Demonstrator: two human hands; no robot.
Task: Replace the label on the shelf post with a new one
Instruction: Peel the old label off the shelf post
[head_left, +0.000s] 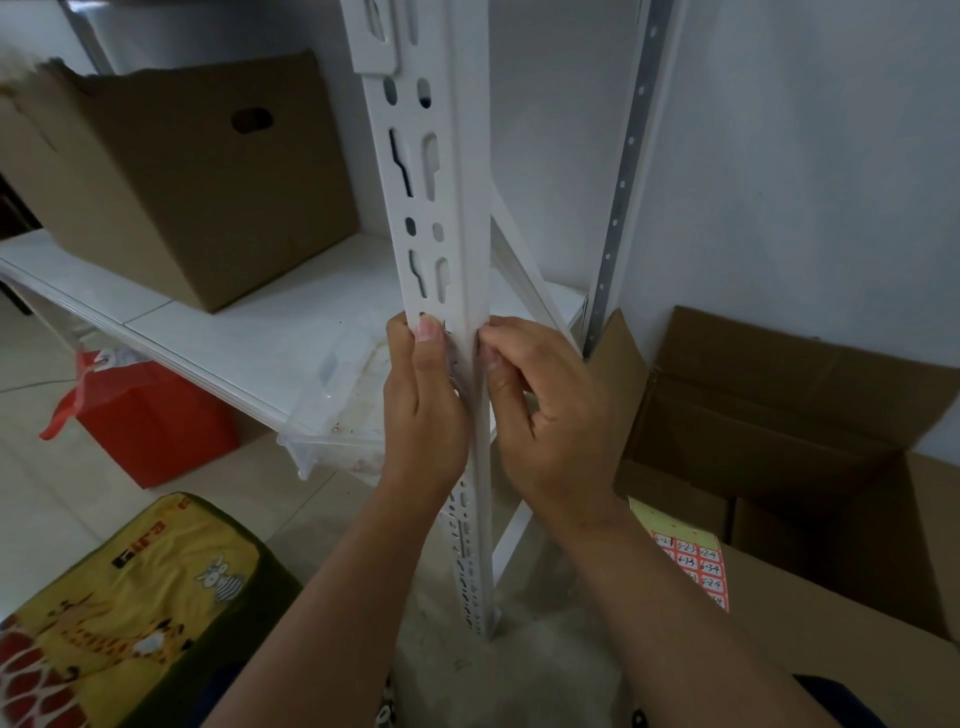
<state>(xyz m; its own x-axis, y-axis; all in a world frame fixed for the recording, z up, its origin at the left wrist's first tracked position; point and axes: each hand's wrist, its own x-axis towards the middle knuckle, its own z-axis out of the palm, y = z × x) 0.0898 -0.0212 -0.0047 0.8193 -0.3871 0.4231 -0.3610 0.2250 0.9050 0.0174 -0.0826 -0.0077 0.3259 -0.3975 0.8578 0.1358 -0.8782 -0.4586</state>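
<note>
The white shelf post (452, 218) is gripped by the left hand (423, 402), fingers wrapped behind it and the thumb pressed flat on its slotted front. The post's right edge is pinched by the curled fingers of the right hand (545, 410); whether a label lies beneath them cannot be told. A sheet of red numbered labels (693, 564) is seen lower right, on a cardboard box (810, 431). Another carton (192, 171) is carried by the shelf (270, 332).
</note>
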